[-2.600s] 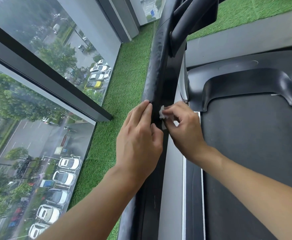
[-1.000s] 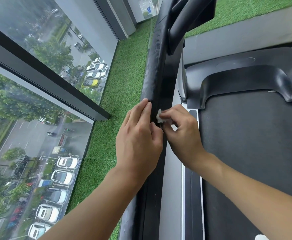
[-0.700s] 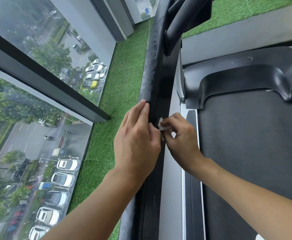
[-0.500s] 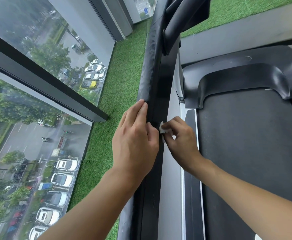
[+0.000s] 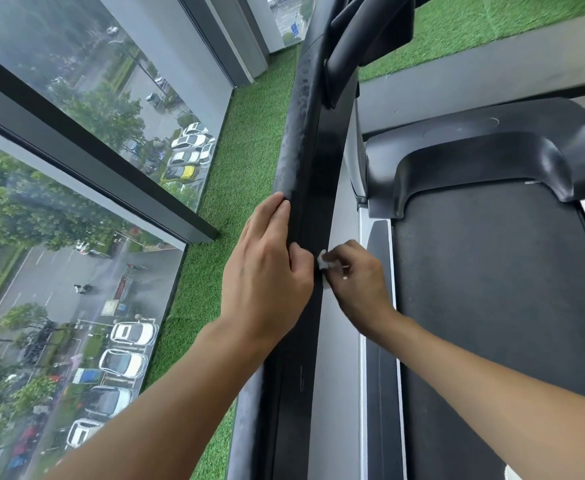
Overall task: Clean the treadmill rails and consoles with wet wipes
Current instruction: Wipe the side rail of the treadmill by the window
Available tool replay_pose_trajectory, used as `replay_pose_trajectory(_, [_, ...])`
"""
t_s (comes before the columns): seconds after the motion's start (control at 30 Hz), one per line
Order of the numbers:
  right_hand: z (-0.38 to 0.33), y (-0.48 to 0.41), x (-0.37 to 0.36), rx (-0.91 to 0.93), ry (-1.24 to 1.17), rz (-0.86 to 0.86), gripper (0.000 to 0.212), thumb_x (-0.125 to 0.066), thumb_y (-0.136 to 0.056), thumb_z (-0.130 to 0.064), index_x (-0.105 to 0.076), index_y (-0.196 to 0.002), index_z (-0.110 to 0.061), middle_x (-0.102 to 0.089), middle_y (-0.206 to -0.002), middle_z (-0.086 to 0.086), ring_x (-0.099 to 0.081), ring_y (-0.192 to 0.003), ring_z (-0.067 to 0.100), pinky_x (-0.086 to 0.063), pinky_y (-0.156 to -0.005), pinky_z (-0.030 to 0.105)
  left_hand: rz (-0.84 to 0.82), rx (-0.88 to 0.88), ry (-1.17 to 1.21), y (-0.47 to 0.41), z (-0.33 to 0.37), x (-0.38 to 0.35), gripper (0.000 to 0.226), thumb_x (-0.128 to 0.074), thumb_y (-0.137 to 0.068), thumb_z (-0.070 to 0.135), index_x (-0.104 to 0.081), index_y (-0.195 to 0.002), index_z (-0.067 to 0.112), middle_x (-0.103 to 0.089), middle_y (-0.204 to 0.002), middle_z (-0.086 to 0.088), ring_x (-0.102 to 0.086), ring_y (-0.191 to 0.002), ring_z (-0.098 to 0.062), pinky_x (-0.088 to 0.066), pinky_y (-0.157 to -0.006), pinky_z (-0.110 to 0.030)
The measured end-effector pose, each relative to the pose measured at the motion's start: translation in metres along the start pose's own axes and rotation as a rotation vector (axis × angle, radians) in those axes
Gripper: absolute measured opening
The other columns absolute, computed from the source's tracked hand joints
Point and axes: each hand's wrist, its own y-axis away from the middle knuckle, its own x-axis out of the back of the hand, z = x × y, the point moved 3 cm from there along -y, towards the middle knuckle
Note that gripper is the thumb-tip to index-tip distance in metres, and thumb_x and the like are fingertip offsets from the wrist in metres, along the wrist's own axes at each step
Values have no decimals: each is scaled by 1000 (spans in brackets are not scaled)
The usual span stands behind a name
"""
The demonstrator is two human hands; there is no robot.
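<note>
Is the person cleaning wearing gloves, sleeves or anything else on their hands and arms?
No. The left hand and right hand are bare, with no gloves, rings or watch visible. The left forearm and right forearm are uncovered, with no sleeve in view.

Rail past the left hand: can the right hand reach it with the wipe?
Probably yes: the right hand pinches the wipe against the rail; the left hand lies on its outer side, inner face free.

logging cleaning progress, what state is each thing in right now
left hand: fingers straight, laid along the treadmill rail
right hand: pinches the wet wipe
wet wipe: crumpled small, pressed to the rail's inner side
treadmill rail: mottled sheen above the hands
</note>
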Motion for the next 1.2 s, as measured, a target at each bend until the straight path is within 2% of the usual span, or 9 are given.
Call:
replay_pose_trajectory(0.13, [-20,-7,2,86,-12,43,10,-65,-86,4,-70,-86,-4,-56,-83,0,-56,-72,10,-42,-66,10,-19,-15,-9,34,-3,9,58,-51,-82,14,-53,-138,-2,-52,-143,-8,-47,-135,-22,-32,-113,-24])
replay_pose_trajectory(0.27, [-33,-17,6,107,-53,118,13,-61,-83,3,-70,-86,-5,-58,-83,4,-54,-72,11,-41,-65,11,28,1,3,45,-6,4,57,-51,-84,12,-52,-139,-2,-53,-144,-9,-47,-135,-23,-29,-113,-20])
replay_pose_trajectory(0.4, [-48,-7,7,264,-42,79,15,-55,-83,-2,-69,-86,-4,-61,-85,6,-58,-75,16,-48,-67,21,58,0,14,44,-6,2,55,-51,-83,12,-54,-136,-2,-55,-141,-10,-49,-132,-24,-30,-113,-21])
replay_pose_trajectory(0.53, [-56,-8,8,254,-53,115,14,-55,-82,3,-68,-83,-4,-59,-84,7,-56,-73,17,-44,-67,19,58,-2,1,44,-6,2,56,-49,-83,14,-54,-137,-1,-54,-143,-9,-49,-133,-23,-31,-112,-22])
replay_pose_trajectory(0.73, [-52,-3,9,266,-52,77,30,-46,-89,-22,-68,-82,-4,-60,-82,8,-57,-72,20,-48,-65,30,60,-7,-8,45,-6,1,56,-47,-84,15,-54,-137,-1,-55,-142,-10,-49,-132,-24,-31,-111,-23])
replay_pose_trajectory(0.93, [-37,10,4,242,-14,26,29,-47,-89,-24,-69,-82,-5,-60,-82,4,-53,-68,12,-43,-64,13,63,-5,-30,46,-6,1,57,-44,-85,18,-53,-138,-1,-54,-143,-10,-49,-133,-23,-30,-111,-21])
replay_pose_trajectory(1.0, [-29,3,3,192,0,65,16,-55,-87,-10,-69,-82,-5,-60,-82,3,-50,-68,8,-40,-65,7,64,-7,-32,45,-6,0,57,-43,-85,18,-53,-138,-1,-54,-143,-9,-49,-133,-23,-31,-111,-22])
replay_pose_trajectory(1.07, [-26,5,1,168,12,79,11,-59,-82,2,-68,-81,-4,-57,-80,1,-48,-66,6,-37,-65,4,65,-10,-36,45,-6,0,57,-43,-85,18,-53,-138,-1,-54,-144,-9,-49,-133,-23,-31,-110,-22])
replay_pose_trajectory(1.2, [-23,17,0,231,46,13,11,-58,-81,1,-67,-80,-5,-57,-80,2,-50,-67,9,-38,-64,7,79,-11,-38,45,-5,0,57,-43,-85,18,-54,-137,0,-54,-143,-8,-49,-132,-22,-34,-107,-23])
